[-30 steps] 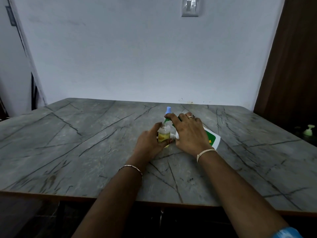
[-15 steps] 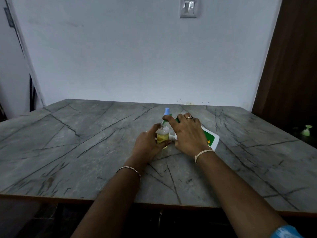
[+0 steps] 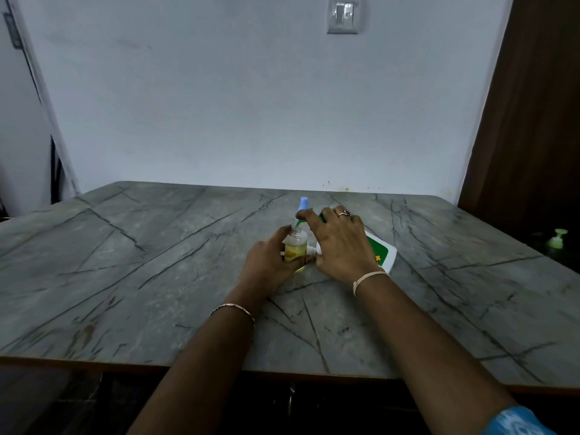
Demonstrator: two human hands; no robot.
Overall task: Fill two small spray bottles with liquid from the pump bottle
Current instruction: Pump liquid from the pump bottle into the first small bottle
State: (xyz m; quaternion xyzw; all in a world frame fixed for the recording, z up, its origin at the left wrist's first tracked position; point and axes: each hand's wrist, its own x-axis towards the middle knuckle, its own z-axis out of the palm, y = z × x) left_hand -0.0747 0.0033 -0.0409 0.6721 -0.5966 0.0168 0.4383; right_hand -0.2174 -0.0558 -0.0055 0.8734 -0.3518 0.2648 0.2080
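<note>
The spray bottle (image 3: 295,246), clear with yellow liquid in its lower half, stands upright on the tabletop (image 3: 157,262) near the middle. The left grip (image 3: 270,262) is closed round it from the left. Just right of it lies the pump bottle (image 3: 381,251), white with a green label, tilted. The right grip (image 3: 342,243) curls over it, forefinger stretched towards the spray bottle's neck. A blue cap (image 3: 303,203) shows just behind. A switch (image 3: 343,14) is on the wall, and a green pump top (image 3: 557,238) sits far right, off the tabletop.
</note>
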